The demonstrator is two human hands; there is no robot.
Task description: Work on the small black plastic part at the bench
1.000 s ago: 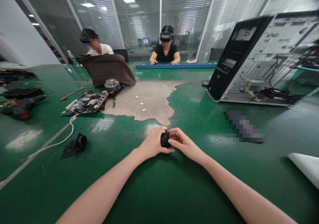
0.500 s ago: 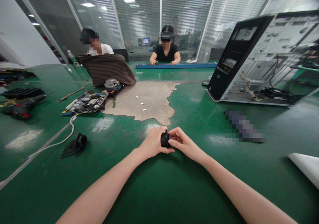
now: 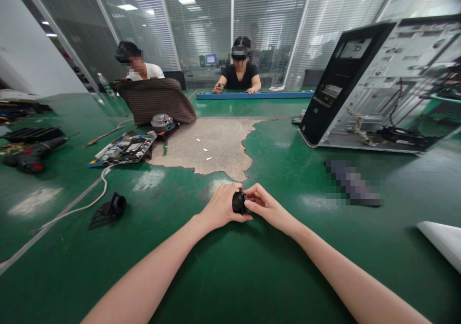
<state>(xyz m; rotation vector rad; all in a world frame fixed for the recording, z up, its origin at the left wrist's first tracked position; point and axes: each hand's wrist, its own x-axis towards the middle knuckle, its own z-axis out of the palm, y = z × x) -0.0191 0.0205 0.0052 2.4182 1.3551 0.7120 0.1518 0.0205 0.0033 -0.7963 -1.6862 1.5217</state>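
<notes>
A small round black part [image 3: 238,202] with a ridged rim is held between my two hands, just above or on the green table. My left hand [image 3: 222,202] wraps it from the left, thumb below and fingers over the far side. On its right face, my right hand [image 3: 260,202] pinches with thumb and fingertips; whether a smaller piece is between them I cannot make out. To the left lies a black plastic bracket [image 3: 108,210] with a round tube end.
A circuit board [image 3: 126,147], a white cable [image 3: 105,182] and a power drill [image 3: 34,155] lie at left. An open computer case [image 3: 360,89] stands at right, near a blurred dark object [image 3: 353,182]. Two people sit across the table, one behind a blue bar [image 3: 252,95].
My hands and the black part have barely moved. Across the table, the hand of the person in black has lifted slightly and shifted toward the left.
</notes>
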